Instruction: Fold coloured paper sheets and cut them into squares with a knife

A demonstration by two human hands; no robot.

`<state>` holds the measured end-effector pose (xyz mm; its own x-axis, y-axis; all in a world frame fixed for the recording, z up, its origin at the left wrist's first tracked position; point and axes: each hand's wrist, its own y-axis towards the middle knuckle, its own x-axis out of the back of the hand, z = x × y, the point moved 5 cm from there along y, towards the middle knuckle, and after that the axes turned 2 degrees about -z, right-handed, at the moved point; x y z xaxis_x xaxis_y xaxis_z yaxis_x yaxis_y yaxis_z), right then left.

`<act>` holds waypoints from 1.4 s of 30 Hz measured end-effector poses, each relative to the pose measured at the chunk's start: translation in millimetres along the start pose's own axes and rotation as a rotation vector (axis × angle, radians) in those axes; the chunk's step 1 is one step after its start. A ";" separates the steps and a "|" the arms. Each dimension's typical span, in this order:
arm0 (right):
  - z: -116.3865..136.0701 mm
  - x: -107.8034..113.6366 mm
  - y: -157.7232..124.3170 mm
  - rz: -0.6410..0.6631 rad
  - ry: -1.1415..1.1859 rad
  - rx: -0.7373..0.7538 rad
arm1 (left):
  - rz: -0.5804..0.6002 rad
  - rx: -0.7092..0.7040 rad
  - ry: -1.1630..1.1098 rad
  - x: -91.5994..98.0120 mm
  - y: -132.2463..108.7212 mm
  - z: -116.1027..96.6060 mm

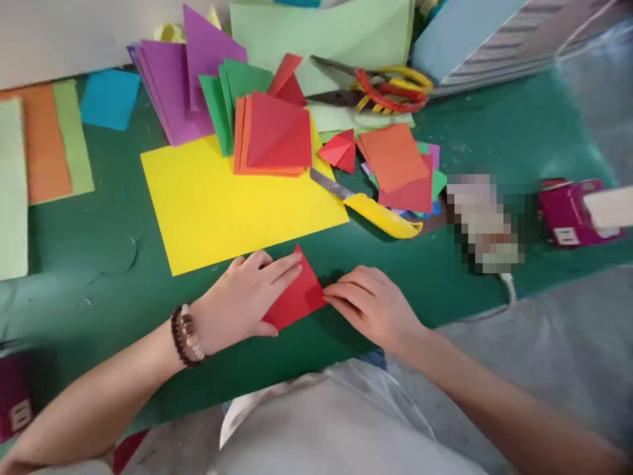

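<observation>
Left hand (pixel 242 297) laid flat, fingers extended on red paper (pixel 305 290), right hand (pixel 376 305) pinching its nearest corner, yellow sheet (pixel 232 204) beyond left hand, cutter (pixel 380 214) beyond right.

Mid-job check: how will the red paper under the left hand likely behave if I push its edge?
The red paper is probably light, since it looks thin and lies flat. Pushed, it may buckle before sliding, as the left hand rests across it. It likely creases cleanly: the similar-looking small folded red piece beyond it shows sharp ridges.
</observation>
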<state>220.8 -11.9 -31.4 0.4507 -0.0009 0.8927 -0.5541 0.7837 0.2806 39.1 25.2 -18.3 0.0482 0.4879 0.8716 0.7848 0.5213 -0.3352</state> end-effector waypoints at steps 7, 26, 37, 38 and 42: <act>19.2 -6.4 -4.7 -0.021 -0.100 0.017 | -0.005 0.004 0.015 -0.5 -2.3 -1.9; 63.3 -27.9 0.4 0.017 -0.053 0.015 | -0.061 -0.045 -0.053 -3.2 -2.1 -1.4; 85.7 -36.0 8.7 0.024 -0.007 0.045 | -0.113 -0.050 -0.026 -3.8 -3.8 -5.5; 89.9 -38.5 9.8 0.021 0.004 0.047 | -0.111 -0.050 -0.025 -3.6 -3.8 -5.3; 97.4 -38.9 12.2 0.014 0.104 0.036 | -0.108 -0.047 -0.034 -2.9 -4.8 -3.2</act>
<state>128.3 -62.9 -28.3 0.5122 0.0758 0.8555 -0.5846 0.7605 0.2826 37.2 19.0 -18.0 -0.0583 0.4545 0.8888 0.8122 0.5393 -0.2225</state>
